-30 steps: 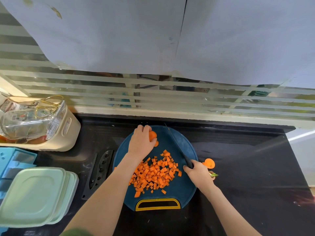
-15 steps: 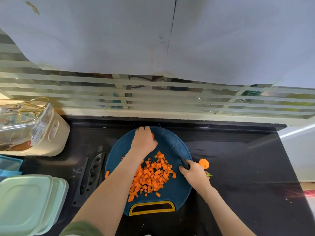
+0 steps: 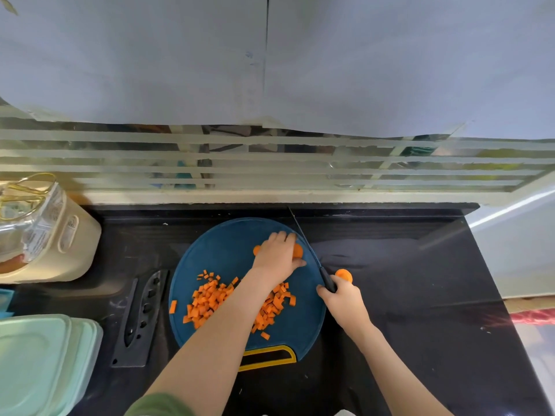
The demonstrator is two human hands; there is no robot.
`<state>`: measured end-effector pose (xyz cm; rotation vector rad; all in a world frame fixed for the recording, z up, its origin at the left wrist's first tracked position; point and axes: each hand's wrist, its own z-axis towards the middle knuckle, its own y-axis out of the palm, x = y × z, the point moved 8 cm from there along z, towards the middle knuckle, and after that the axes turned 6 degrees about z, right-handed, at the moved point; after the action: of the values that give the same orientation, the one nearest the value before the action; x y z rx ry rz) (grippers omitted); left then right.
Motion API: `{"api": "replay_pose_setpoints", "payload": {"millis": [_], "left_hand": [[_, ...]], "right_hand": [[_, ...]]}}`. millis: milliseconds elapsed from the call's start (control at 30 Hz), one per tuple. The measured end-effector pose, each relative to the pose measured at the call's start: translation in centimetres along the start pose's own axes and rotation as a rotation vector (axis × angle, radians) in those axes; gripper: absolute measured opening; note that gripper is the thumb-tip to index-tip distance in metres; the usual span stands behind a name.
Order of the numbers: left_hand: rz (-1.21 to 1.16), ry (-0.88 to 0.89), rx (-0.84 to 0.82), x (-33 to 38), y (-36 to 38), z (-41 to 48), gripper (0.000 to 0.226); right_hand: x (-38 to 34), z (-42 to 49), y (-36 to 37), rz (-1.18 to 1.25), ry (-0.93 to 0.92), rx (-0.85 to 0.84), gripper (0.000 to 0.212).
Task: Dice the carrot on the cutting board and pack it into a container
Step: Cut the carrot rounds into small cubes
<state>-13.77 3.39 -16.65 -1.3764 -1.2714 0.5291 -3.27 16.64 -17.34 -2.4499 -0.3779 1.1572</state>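
A round blue cutting board (image 3: 222,253) lies on the black counter. A heap of diced carrot (image 3: 210,300) covers its near half. My left hand (image 3: 277,255) holds down a carrot piece (image 3: 298,250) at the board's far side, fingers curled over it. My right hand (image 3: 341,298) grips the black handle of a knife (image 3: 309,253), whose blade runs just right of the carrot piece, the tip pointing away. A carrot end slice (image 3: 344,274) lies off the board beside my right hand.
Pale green lidded containers (image 3: 39,364) are stacked at the near left. A black knife sheath (image 3: 141,319) lies left of the board. A cream bin (image 3: 57,238) with clear packaging stands at the far left. A striped window sill borders the counter's back.
The view has shifted, so the board sits more central. My left hand has moved right along the board's far side over the carrot piece, and the knife now lies close beside it.
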Motion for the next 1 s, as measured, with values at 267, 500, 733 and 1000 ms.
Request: {"api": "replay_pose_setpoints", "payload": {"millis": [267, 500, 733, 1000], "left_hand": [[0.020, -0.229, 0.098, -6.0, -1.8, -2.3, 0.050], [0.007, -0.272, -0.012, -5.5, -1.0, -2.1, 0.040], [-0.240, -0.148, 0.109, -2.1, -2.6, -1.3, 0.029], [-0.270, -0.111, 0.048, -0.2, -0.1, -0.1, 0.029]], "right_hand": [[0.0, -0.8, 0.1, 0.021, 0.012, 0.014, 0.019], [0.0, -1.6, 0.3, 0.031, 0.021, 0.012, 0.017], [0.8, -2.0, -0.1, 0.060, 0.053, 0.019, 0.022], [0.8, -2.0, 0.9, 0.097, 0.098, -0.043, 0.010]]}}
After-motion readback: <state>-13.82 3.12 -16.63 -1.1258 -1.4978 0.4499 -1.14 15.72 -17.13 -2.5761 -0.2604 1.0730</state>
